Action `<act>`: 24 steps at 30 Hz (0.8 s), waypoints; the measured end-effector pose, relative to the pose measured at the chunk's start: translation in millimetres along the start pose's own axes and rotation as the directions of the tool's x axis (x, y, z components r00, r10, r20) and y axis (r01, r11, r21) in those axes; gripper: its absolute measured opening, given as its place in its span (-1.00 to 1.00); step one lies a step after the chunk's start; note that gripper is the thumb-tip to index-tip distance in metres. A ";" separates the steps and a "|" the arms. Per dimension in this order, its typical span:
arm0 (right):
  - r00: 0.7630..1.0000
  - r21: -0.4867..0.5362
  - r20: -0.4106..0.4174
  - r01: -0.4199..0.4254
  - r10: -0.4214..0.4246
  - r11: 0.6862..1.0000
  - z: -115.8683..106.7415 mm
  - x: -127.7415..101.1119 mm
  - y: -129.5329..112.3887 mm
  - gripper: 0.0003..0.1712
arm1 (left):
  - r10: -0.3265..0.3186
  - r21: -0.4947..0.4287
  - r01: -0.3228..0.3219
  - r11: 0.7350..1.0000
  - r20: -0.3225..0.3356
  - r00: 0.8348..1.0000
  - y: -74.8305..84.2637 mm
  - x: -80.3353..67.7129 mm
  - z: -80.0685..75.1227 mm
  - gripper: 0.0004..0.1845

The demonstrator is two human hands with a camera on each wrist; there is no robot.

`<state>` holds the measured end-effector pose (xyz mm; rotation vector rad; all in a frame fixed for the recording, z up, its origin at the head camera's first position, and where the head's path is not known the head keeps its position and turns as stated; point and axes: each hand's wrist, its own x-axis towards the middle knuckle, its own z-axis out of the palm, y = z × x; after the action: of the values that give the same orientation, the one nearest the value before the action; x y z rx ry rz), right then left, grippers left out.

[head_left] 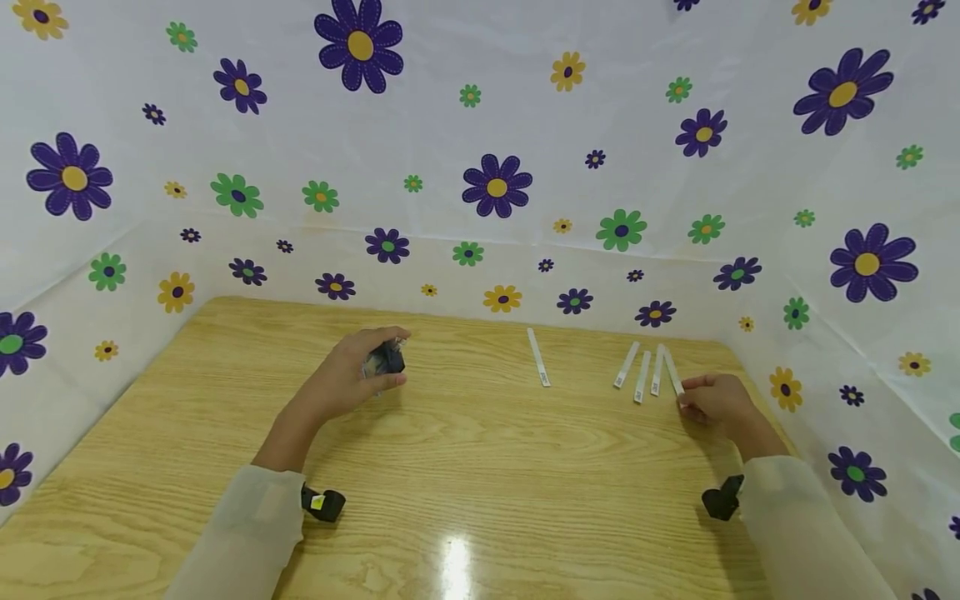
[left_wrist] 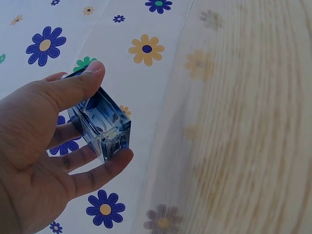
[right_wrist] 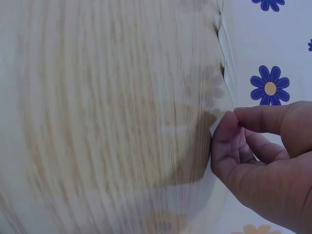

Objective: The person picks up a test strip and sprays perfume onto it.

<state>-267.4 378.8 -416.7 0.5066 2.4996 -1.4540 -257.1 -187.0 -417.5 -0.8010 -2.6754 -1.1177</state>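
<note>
My left hand (head_left: pixel 347 373) grips a small blue glass bottle, likely a perfume bottle (head_left: pixel 387 357), above the left part of the table. In the left wrist view the bottle (left_wrist: pixel 108 119) is clear, thick-walled and tilted, held between the thumb and fingers. At the right, my right hand (head_left: pixel 716 398) pinches the near end of a white paper strip (head_left: pixel 672 372) between thumb and fingertips. Several similar strips lie just left of it, among them one strip (head_left: pixel 642 377) with a small printed mark at its near end. Another strip (head_left: pixel 538 357) lies apart, nearer the middle.
The wood-grain table (head_left: pixel 480 450) has a white cloth wall with printed flowers (head_left: pixel 420 142) behind it and at both sides. Black wrist cameras, such as the left one (head_left: pixel 324 504), sit at both sleeves.
</note>
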 end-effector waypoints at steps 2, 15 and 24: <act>1.000 -0.013 -0.011 0.006 -0.006 1.000 -1.9 0.0 1.1 -0.57 | 0.000 0.004 0.000 1.000 0.002 1.000 -0.5 0.5 1.1 -0.34; 0.982 -0.157 -0.005 0.183 -0.186 0.971 2.7 -4.7 -14.1 -0.49 | -0.005 0.014 0.005 1.000 0.008 1.000 -1.5 1.8 4.1 -0.36; 0.954 -0.174 0.085 0.298 -0.287 0.939 27.9 -21.6 -39.2 -0.52 | 0.030 -0.010 -0.030 0.999 0.011 0.999 -1.4 2.9 4.5 -0.35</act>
<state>-262.7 332.6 -391.7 0.0574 2.7151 -1.2848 -260.0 -183.4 -420.6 -0.8486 -2.6597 -1.1234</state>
